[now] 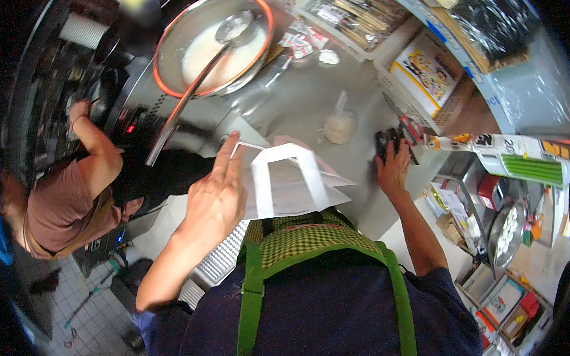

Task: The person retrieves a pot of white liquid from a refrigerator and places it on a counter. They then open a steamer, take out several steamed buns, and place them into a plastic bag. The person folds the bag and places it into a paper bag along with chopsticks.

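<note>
My left hand (220,189) is at the left edge of a white paper carrier bag (289,190) with a flat white handle, its fingers extended along the bag's top corner. The bag stands against the front of my checked apron. To the right, my right hand (394,166) lies on a black object (386,142) on the steel counter; what it is, I cannot tell. Red-handled scissors (409,128) lie just beyond its fingers. Between the hands and farther back sits a tied clear plastic bag with pale contents (339,125).
A large orange-rimmed bowl (163,79) of white food holds a long metal ladle (188,95). Plastic baskets (403,90) of packets and wrapped chopsticks (363,19) line the back. A co-worker (69,197) stands left at the cooking equipment. Shelves with a metal tray (506,235) are at right.
</note>
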`<state>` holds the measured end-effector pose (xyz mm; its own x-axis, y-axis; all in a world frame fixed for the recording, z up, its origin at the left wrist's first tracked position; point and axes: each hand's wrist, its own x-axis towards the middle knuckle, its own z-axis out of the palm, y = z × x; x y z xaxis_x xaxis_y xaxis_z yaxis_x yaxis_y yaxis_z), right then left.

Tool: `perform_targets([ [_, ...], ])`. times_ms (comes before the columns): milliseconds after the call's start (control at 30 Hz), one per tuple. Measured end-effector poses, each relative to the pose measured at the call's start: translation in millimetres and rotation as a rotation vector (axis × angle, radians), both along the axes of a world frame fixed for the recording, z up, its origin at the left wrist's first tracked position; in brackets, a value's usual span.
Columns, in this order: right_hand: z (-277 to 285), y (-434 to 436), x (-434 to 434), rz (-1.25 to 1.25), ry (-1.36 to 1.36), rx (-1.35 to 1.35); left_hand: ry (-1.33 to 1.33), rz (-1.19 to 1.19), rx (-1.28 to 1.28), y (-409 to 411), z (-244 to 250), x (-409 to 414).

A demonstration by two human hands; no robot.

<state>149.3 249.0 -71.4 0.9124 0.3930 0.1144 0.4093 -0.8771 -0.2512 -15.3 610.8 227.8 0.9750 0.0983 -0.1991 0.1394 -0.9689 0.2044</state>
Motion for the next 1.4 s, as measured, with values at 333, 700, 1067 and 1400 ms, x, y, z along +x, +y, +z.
perform_targets([
  [333, 207, 224, -53, 0.853, 0.490, 0.369, -0.195, -0.155, -0.034, -36, -8, 0],
  [700, 78, 255, -18, 0.692, 0.383, -0.002, -0.151, -0.085, -0.160, -8, -55, -14],
  [1067, 68, 236, -30, 0.646, 0.338, -0.008, 0.102, 0.091, -0.353, 39, -110, -11],
  [1400, 117, 248, -37, 0.737, 0.457, 0.013, 0.003, 0.080, -0.454, 33, -67, -3],
])
